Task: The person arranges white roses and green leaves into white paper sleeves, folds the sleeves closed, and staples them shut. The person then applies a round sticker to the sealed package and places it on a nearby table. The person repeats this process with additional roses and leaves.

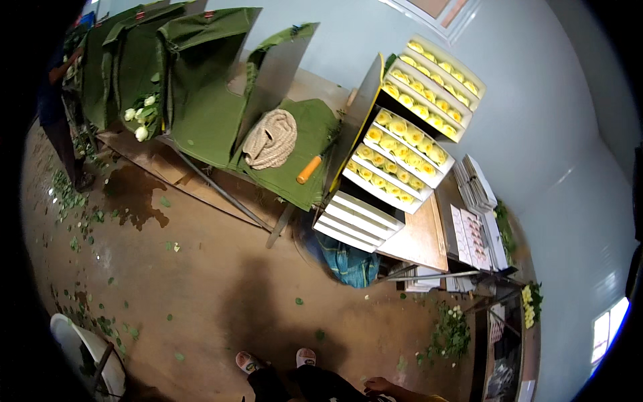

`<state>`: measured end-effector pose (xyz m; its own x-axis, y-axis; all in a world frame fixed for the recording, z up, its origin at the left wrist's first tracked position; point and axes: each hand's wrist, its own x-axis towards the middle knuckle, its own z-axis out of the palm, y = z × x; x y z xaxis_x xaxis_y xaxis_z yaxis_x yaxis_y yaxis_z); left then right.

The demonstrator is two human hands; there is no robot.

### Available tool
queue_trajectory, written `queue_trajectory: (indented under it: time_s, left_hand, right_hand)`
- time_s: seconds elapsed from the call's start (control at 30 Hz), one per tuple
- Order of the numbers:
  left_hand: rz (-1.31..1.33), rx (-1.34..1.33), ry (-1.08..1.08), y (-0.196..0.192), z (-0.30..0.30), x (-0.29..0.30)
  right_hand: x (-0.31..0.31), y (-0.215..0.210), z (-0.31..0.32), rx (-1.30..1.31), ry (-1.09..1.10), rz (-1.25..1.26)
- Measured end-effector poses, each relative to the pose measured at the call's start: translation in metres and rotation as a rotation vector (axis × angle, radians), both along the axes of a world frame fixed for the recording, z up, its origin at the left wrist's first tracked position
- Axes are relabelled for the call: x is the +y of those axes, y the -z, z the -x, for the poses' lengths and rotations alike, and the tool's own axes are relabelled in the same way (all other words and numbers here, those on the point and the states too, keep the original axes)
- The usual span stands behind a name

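Observation:
My right hand shows only in part at the lower edge, low beside my dark trousers. Its fingers are too small and dim to read, and nothing can be made out in it. My left hand is out of view. Ahead stands a bench covered in green cloth. On it lie a beige knitted cloth and a tool with an orange wooden handle. Right of these, yellow roses fill stacked rows of white cardboard trays. White roses lie in a left section of the bench.
A person stands at the bench's far left. Leaves and a wet patch mark the floor. A white bucket stands at lower left. A blue sack sits beneath the wooden table; cut stems lie to its right.

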<state>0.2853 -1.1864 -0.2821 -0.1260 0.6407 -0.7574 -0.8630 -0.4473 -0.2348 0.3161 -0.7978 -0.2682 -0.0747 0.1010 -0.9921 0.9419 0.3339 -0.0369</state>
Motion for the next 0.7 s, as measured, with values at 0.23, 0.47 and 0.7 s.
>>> queue_trajectory:
  time_s: [0.23,0.47,0.7]
  left_hand:
    - [-0.006,0.034,0.245,-0.002,0.006,0.003]
    - [0.025,0.097,0.584,-0.007,0.005,0.049]
    - [0.076,0.14,0.856,-0.011,0.008,0.119]
  right_hand:
    - [-0.017,0.032,-0.098,0.016,0.296,0.047]
    - [-0.044,-0.026,-0.075,0.454,-1.104,0.037]
    - [-0.005,-0.076,-0.114,0.317,0.457,-0.043]
